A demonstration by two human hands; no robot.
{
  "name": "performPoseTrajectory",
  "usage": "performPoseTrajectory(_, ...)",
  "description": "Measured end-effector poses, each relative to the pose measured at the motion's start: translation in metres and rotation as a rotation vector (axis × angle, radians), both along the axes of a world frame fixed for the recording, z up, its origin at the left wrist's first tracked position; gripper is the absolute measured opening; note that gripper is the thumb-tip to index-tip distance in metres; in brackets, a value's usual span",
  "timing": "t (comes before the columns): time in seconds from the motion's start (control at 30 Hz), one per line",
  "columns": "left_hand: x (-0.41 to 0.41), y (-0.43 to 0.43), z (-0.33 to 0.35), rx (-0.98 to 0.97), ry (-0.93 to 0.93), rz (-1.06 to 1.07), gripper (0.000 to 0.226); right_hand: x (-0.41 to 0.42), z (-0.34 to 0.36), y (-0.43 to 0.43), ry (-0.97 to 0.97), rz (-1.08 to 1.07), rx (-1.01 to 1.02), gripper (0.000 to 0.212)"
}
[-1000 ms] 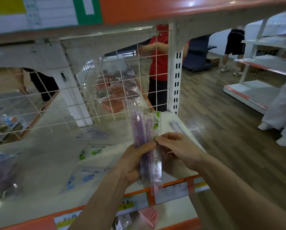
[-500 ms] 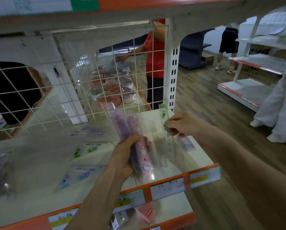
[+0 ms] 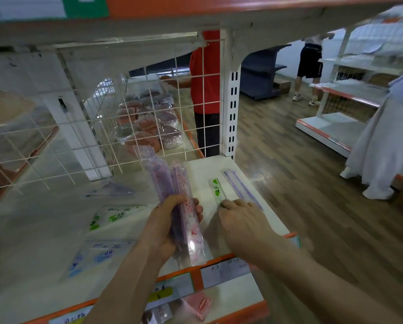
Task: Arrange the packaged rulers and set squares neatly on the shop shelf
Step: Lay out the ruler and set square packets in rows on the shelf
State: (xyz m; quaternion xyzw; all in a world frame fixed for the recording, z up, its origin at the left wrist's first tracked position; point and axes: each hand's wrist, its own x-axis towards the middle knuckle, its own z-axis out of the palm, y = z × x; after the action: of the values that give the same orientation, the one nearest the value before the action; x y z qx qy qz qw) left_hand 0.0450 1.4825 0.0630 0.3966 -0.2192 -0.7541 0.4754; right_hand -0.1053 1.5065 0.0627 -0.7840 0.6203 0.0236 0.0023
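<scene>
Count: one bundle of packaged rulers (image 3: 170, 183) in my left hand (image 3: 167, 228). Purple and pink packs, several of them, exact number not readable. Two single rulers lie flat on the shelf (image 3: 44, 230): a green-print ruler (image 3: 217, 189) and a purple ruler (image 3: 241, 185), side by side, roughly parallel, small gap between. Three set-square packs lie to the left: purple (image 3: 111, 191), green (image 3: 111, 216), blue (image 3: 95, 253). Left hand grips the bundle around its lower half, tilted up and away from me. Right hand (image 3: 242, 220) is palm down with fingers fairly straight, tips on the near end of the green-print ruler. The purple ruler sits close to the shelf's right edge, near the upright post (image 3: 231, 101). A wire grid (image 3: 102, 127) closes the back. Bare shelf shows between the set squares and the bundle.
</scene>
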Motion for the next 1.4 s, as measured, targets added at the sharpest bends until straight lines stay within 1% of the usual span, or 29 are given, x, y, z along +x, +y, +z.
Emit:
performPoseTrajectory(0.13,0.000,-0.001,0.000,-0.002,-0.019,-0.027,0.026,-0.001,0.000,-0.009,0.005,-0.036,-0.026,0.036)
performPoseTrajectory(0.23,0.001,-0.001,-0.001,-0.014,0.003,-0.028,0.029,-0.004,0.001,-0.014,-0.014,-0.017,0.008,0.038)
performPoseTrajectory(0.3,0.002,-0.001,-0.001,-0.015,0.017,-0.033,0.024,-0.010,0.007,-0.015,-0.062,-0.001,0.032,0.036)
performPoseTrajectory(0.37,0.003,-0.001,0.001,-0.001,0.017,-0.032,0.022,-0.018,0.016,-0.019,-0.127,-0.015,-0.019,0.033)
performPoseTrajectory(0.4,0.003,-0.001,0.001,0.006,0.014,-0.032,0.021,-0.022,0.021,-0.021,-0.198,-0.028,-0.067,0.031)
performPoseTrajectory(0.43,0.003,-0.001,0.001,0.004,0.003,-0.029,0.021,-0.023,0.025,-0.024,-0.309,-0.040,-0.108,0.029)
performPoseTrajectory(0.5,0.003,-0.002,0.000,-0.019,-0.048,-0.003,0.020,-0.018,0.032,-0.024,-0.612,-0.048,-0.118,0.023)
performPoseTrajectory(0.57,0.002,-0.002,-0.002,-0.061,-0.099,0.038,0.014,-0.006,0.039,-0.023,-0.870,-0.075,0.016,0.023)
performPoseTrajectory(0.63,0.000,-0.002,-0.003,-0.101,-0.126,0.057,0.012,0.003,0.039,-0.022,-0.998,-0.114,0.151,0.023)
performPoseTrajectory(0.73,0.000,0.000,-0.004,-0.131,-0.139,0.065,0.018,0.008,0.036,-0.026,-1.038,-0.151,0.185,0.023)
performPoseTrajectory(0.87,0.000,0.000,-0.002,-0.146,-0.117,0.059,0.038,0.009,0.035,-0.031,-1.152,-0.204,0.232,0.015)
performPoseTrajectory(1.0,0.001,-0.004,-0.004,-0.095,-0.173,0.082,0.021,0.005,0.038,-0.035,-1.316,-0.253,0.305,0.009)
performPoseTrajectory(1.07,0.001,-0.006,-0.006,-0.097,-0.190,0.091,0.018,0.003,0.039,-0.036,-1.356,-0.271,0.309,0.006)
performPoseTrajectory(1.13,0.000,-0.007,-0.008,-0.106,-0.178,0.109,0.018,0.001,0.040,-0.038,-1.340,-0.270,0.307,0.004)
performPoseTrajectory(1.23,0.003,-0.009,-0.010,-0.101,-0.131,0.162,0.007,-0.007,0.047,-0.044,-1.318,-0.258,0.309,0.008)
performPoseTrajectory(1.33,0.009,-0.011,-0.011,-0.104,-0.020,0.228,0.009,-0.024,0.059,-0.062,-1.280,-0.283,0.215,0.010)
performPoseTrajectory(1.4,0.010,-0.012,-0.010,-0.117,0.005,0.273,0.010,-0.032,0.062,-0.075,-1.221,-0.297,0.167,0.010)
